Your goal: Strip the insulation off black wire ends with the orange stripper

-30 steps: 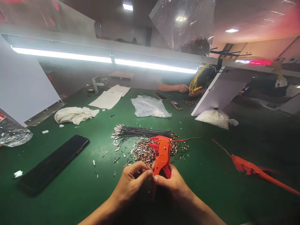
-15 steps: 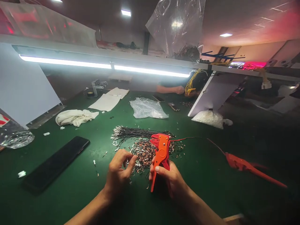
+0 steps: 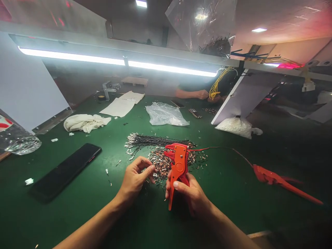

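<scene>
The right hand (image 3: 190, 193) grips an orange stripper (image 3: 177, 169) by its handles, fingers wrapped around them, its head upright over a pile of terminals (image 3: 166, 162) on the green table (image 3: 233, 193). The left hand (image 3: 136, 176) rests at the pile's near-left edge, thumb and fingertips pressed together in a pinch; what they hold is too small to tell. Black wires (image 3: 153, 141) lie just behind the pile, a phone (image 3: 66, 170) well to the left.

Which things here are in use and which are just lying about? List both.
In use: left hand picking at the metal terminals; right hand gripping the orange stripper; black wire bundle.

Lying about: phone, white cloth, plastic bag, red tool.
</scene>
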A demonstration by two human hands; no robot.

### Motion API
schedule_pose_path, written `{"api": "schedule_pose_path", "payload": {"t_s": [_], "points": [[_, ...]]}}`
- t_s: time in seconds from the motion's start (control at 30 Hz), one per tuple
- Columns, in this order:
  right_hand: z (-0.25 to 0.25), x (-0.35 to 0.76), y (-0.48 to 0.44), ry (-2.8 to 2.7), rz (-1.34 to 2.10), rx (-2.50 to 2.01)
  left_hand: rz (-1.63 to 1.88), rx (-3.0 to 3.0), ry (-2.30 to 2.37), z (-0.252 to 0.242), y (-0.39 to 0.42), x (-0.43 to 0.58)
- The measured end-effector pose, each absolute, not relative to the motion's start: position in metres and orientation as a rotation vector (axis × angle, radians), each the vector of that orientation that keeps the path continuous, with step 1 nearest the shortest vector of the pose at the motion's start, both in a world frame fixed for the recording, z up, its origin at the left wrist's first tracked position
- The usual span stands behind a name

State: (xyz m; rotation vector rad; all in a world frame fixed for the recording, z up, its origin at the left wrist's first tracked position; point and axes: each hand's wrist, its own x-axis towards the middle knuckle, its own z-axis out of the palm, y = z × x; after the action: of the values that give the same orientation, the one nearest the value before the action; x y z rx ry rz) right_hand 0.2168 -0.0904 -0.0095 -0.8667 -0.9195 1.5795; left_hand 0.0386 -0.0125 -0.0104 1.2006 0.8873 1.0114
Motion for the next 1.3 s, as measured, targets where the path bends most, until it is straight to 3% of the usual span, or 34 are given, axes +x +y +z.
{"api": "schedule_pose_path", "payload": {"t_s": [0.5, 1.3], "points": [[-0.012, 0.221, -0.098, -1.048, 1.728, -0.761, 0.939, 0.645, 0.757, 0.004, 0.001, 0.027], [-0.019, 0.209, -0.112, -1.075, 1.746, -0.782, 0.921, 0.488, 0.638, 0.017, -0.016, 0.033]]}}
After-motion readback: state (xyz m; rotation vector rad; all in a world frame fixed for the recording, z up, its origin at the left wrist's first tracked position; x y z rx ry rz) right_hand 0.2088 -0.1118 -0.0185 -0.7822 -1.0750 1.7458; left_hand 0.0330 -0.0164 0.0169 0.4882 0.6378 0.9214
